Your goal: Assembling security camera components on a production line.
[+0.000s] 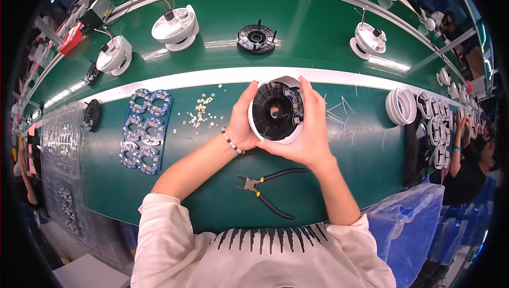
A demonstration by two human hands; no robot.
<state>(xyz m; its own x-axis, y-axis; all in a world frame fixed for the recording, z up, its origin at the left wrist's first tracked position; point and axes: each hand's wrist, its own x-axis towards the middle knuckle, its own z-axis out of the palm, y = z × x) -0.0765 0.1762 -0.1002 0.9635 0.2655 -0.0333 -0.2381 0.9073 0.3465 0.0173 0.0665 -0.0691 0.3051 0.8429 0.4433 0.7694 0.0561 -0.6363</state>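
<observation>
Between both hands I hold a round white housing (256,124) above the green table. Inside it sits a black ribbed disc with a hole in its middle, and a small blue circuit board (295,102) lies along the right side of that disc. My left hand (243,121), with a beaded bracelet at the wrist, grips the housing's left side. My right hand (313,129) wraps round its right side and lower edge. Below the hands lie diagonal cutters (253,182) with black handles spread apart.
Left of my hands are a panel of blue circuit boards (146,131) and scattered small connectors (200,110). White strips (339,108) lie to the right, near stacked white rings (400,106). On the belt beyond stand white housings (176,27) and a black disc (256,38). Clear trays (62,155) stand far left.
</observation>
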